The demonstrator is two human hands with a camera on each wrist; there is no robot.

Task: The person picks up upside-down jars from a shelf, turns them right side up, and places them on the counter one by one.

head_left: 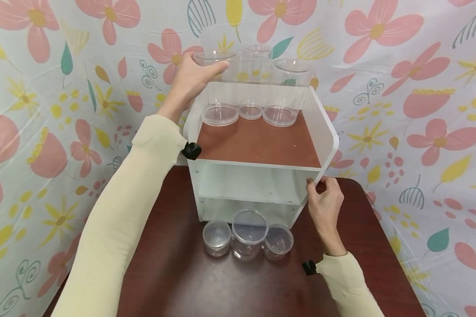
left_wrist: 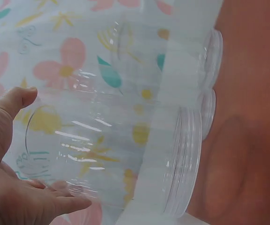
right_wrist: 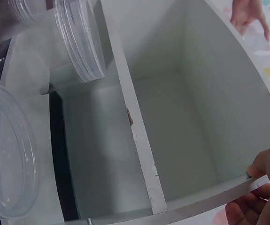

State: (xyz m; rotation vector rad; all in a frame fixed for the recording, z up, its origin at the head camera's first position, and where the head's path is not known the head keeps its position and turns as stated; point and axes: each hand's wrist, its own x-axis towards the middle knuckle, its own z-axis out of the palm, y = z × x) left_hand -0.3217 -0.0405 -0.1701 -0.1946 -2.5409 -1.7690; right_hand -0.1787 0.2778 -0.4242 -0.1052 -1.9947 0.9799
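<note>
My left hand [head_left: 196,77] holds a tall clear plastic jar [left_wrist: 111,150] near its upper end, thumb on one side and fingers on the other. The jar's ridged, wider end faces down over the brown top panel [head_left: 258,143] of a white shelf unit [head_left: 327,125]. Two more clear jars stand beside it: a narrow one [head_left: 251,111] and a wide one [head_left: 280,115]. My right hand [head_left: 326,202] pinches the front edge of the unit's right side panel, thumb inside and fingers outside, as the right wrist view shows.
Three smaller lidded clear jars stand on the dark red table before the unit: left [head_left: 216,237], middle [head_left: 249,233] and right [head_left: 277,242]. A white middle shelf [head_left: 246,199] divides the unit's front. A flowered curtain [head_left: 432,132] hangs close behind and at both sides.
</note>
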